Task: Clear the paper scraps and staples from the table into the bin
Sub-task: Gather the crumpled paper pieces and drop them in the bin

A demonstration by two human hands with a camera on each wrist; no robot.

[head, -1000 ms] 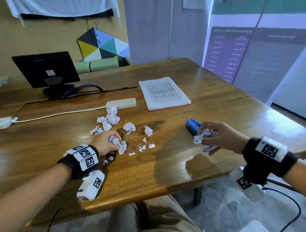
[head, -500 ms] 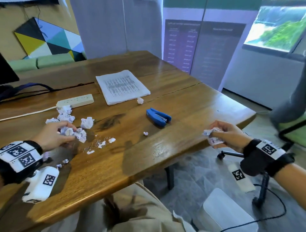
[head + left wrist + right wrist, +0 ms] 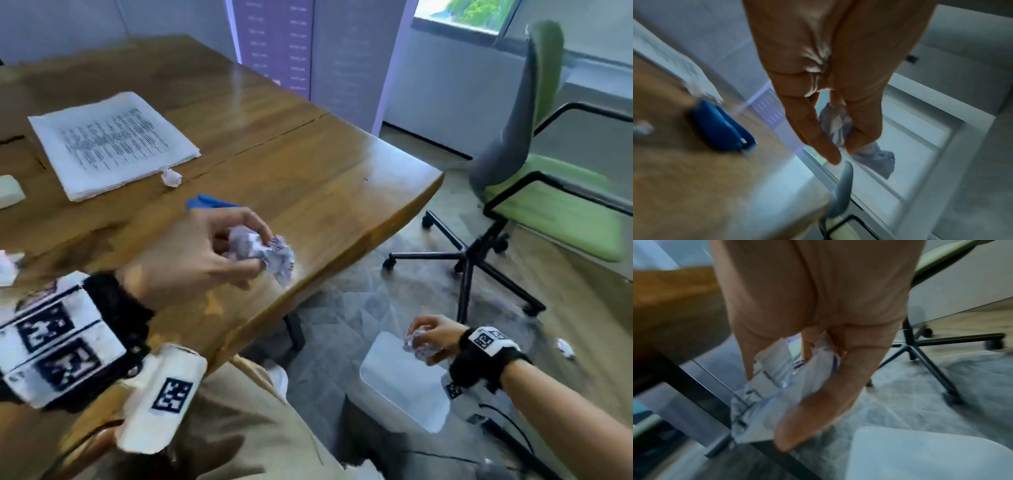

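My left hand holds a wad of crumpled paper scraps above the wooden table, near its right edge; the left wrist view shows the fingers pinching the scraps. My right hand grips another crumpled wad off the table, low over the white bin on the floor. The right wrist view shows that wad between the fingers, with the bin just below right. One loose scrap lies by the printed sheets.
A blue stapler lies on the table just behind my left hand. A stack of printed sheets sits further back. A green office chair stands right of the table. A small scrap lies on the floor.
My view has swung right and down. The right hand carried its wad off the table edge down to the bin. The left hand lifted its scraps and moved right past the stapler.
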